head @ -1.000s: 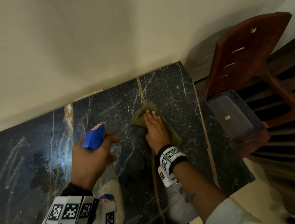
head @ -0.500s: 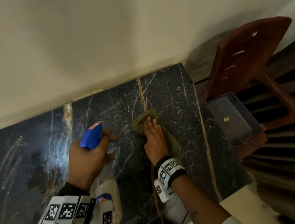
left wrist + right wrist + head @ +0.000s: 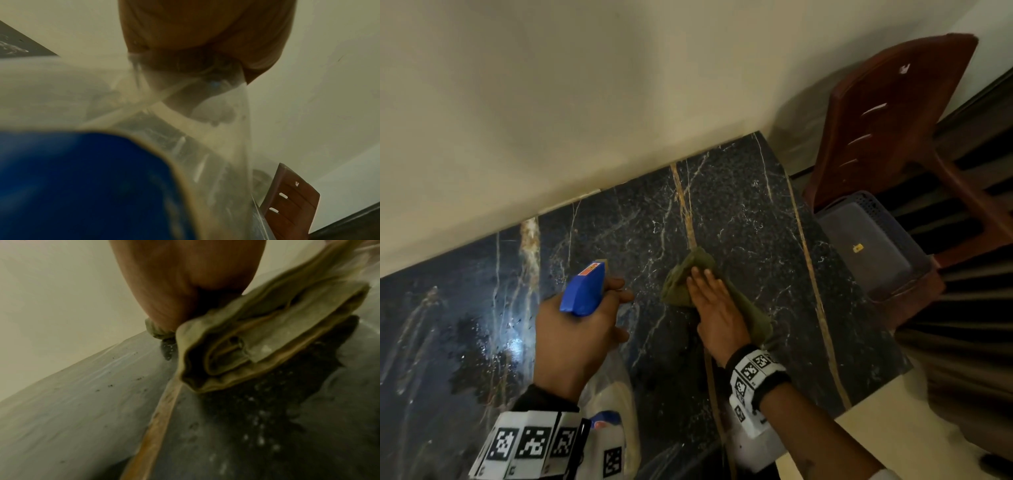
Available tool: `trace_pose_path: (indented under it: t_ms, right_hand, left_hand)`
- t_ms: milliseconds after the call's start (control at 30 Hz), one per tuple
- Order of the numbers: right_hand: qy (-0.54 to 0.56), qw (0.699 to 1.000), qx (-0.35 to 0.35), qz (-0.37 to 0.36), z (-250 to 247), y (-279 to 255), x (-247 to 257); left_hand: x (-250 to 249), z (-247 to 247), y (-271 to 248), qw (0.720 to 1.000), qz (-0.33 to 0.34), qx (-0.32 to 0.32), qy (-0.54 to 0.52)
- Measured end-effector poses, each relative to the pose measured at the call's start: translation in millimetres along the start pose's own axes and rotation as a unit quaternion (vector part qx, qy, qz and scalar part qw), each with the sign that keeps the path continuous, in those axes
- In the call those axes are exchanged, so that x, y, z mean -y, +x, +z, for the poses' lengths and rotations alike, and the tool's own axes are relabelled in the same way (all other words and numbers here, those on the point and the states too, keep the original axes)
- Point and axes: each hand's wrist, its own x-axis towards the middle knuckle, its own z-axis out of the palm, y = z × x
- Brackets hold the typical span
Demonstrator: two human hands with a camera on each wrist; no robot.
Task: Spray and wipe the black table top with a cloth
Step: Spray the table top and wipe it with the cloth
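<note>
The black marble table top (image 3: 739, 219) with white and gold veins runs along the wall. My right hand (image 3: 714, 305) lies flat with straight fingers on a folded olive-green cloth (image 3: 681, 281), pressing it onto the stone beside a gold vein. In the right wrist view the cloth (image 3: 267, 340) shows its folded layers under my palm. My left hand (image 3: 575, 329) grips a clear spray bottle with a blue head (image 3: 583, 287), held above the table left of the cloth. The bottle (image 3: 185, 146) fills the left wrist view.
A cream wall (image 3: 585, 102) borders the far edge of the table. A reddish-brown plastic chair (image 3: 887, 113) stands off the right end with a grey basket (image 3: 873, 246) on its seat. Wet streaks (image 3: 513, 339) shine on the left part.
My right hand with the cloth has slid slightly toward me along the gold vein. My left hand keeps the spray bottle in about the same place.
</note>
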Motion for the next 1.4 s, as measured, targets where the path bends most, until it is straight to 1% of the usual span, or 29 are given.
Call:
trace_pose_path:
  t_ms: [67,100,133,167,200,300,333,367,433,500,567,633,733,767,800,833,900,933,967,1000,1067,1167,1233,1267,1300,1333,1400]
  right_hand:
    - [0.035,0.996,-0.053,0.069,-2.8,2.7,-8.4]
    - [0.052,0.991,-0.067,0.106,-1.2,4.1,-8.3]
    - [0.060,0.987,-0.070,0.129,0.1,5.4,-3.8]
    - [0.060,0.987,-0.060,0.135,2.7,4.7,3.2]
    - [0.056,0.990,-0.044,0.125,6.6,0.8,11.3]
    - [0.010,0.998,0.020,0.052,16.2,-14.9,26.0]
    - [-0.003,0.999,0.028,0.036,16.7,-19.1,24.3]
    - [-0.004,0.999,0.019,0.032,15.5,-19.1,18.5]
    - [0.022,0.997,-0.029,0.063,10.4,-11.6,5.1]
    - [0.045,0.989,-0.075,0.121,5.6,-2.2,-6.0]
    - [0.054,0.983,-0.089,0.154,4.8,1.1,-4.9]
    - [0.055,0.987,-0.071,0.136,7.7,-5.9,5.1]
    - [0.028,0.998,-0.012,0.056,13.8,-27.6,11.5]
    - [0.014,0.999,-0.006,0.035,13.3,-32.4,6.3]
    - [0.009,1.000,-0.015,0.025,12.0,-33.7,-2.3]
    - [0.012,0.999,-0.035,0.034,9.9,-32.5,-12.2]
    - [0.035,0.991,-0.074,0.103,4.1,-28.5,-29.0]
    - [0.048,0.986,-0.082,0.136,1.6,-26.4,-33.4]
    - [0.055,0.983,-0.083,0.154,0.5,-24.8,-34.4]
    - [0.058,0.983,-0.080,0.157,0.7,-24.7,-31.8]
    - [0.062,0.987,-0.065,0.133,3.0,-30.6,-19.4]
    - [0.022,0.998,0.002,0.066,13.9,-50.4,-2.0]
    - [-0.015,0.999,0.027,0.033,15.9,-58.4,-5.9]
    - [-0.018,0.999,0.023,0.026,14.2,-58.9,-12.2]
    - [-0.017,0.999,0.011,0.031,11.3,-56.9,-18.4]
    - [-0.007,0.999,-0.005,0.053,7.7,-54.3,-24.2]
    - [0.030,0.992,-0.034,0.115,-1.5,-48.7,-33.2]
  left_hand:
    - [1.7,0.5,-3.4,1.000,0.003,0.004,0.004]
    - [3.9,0.0,-4.9,1.000,0.003,0.004,0.006]
    - [6.2,-0.4,-5.6,1.000,0.004,0.002,0.004]
    - [8.8,-0.5,-6.4,1.000,0.001,-0.001,0.001]
    - [12.2,-0.7,-8.0,1.000,-0.002,-0.002,0.001]
    - [17.1,0.8,-13.3,1.000,-0.011,0.001,0.010]
    - [17.1,1.3,-15.7,1.000,-0.010,0.003,0.010]
    - [16.8,2.1,-17.7,1.000,-0.008,0.004,0.008]
    - [17.4,1.1,-20.0,1.000,-0.006,0.001,0.006]
    - [18.6,-0.8,-21.2,1.000,-0.002,-0.005,0.008]
    - [18.5,-2.9,-23.3,1.000,0.004,-0.006,0.011]
    - [18.5,-3.7,-25.9,1.000,0.004,-0.005,0.014]
    - [18.5,-2.5,-29.7,1.000,-0.002,0.000,0.013]
    - [17.9,-1.3,-31.3,1.000,-0.003,0.004,0.018]
    - [17.7,-1.1,-33.0,1.000,-0.003,0.007,0.022]
    - [18.0,-0.6,-34.3,1.000,-0.003,0.008,0.023]
    - [19.2,-0.1,-36.6,1.000,-0.002,0.008,0.026]
    - [19.8,0.0,-37.5,0.999,-0.001,0.008,0.031]
    - [20.4,0.6,-38.2,0.999,-0.001,0.006,0.035]
    - [21.6,1.0,-39.1,0.999,-0.002,0.006,0.038]
    - [23.8,3.9,-41.2,0.999,-0.006,0.007,0.037]
    - [26.8,10.4,-44.8,0.999,-0.021,0.004,0.035]
    - [26.1,15.6,-47.6,0.999,-0.022,0.006,0.042]
    - [25.3,17.2,-49.8,0.999,-0.019,0.008,0.045]
    - [24.7,18.1,-50.3,0.999,-0.015,0.009,0.047]
    - [23.7,18.7,-50.8,0.999,-0.013,0.012,0.049]
    - [21.9,21.2,-52.0,0.999,-0.011,0.017,0.048]
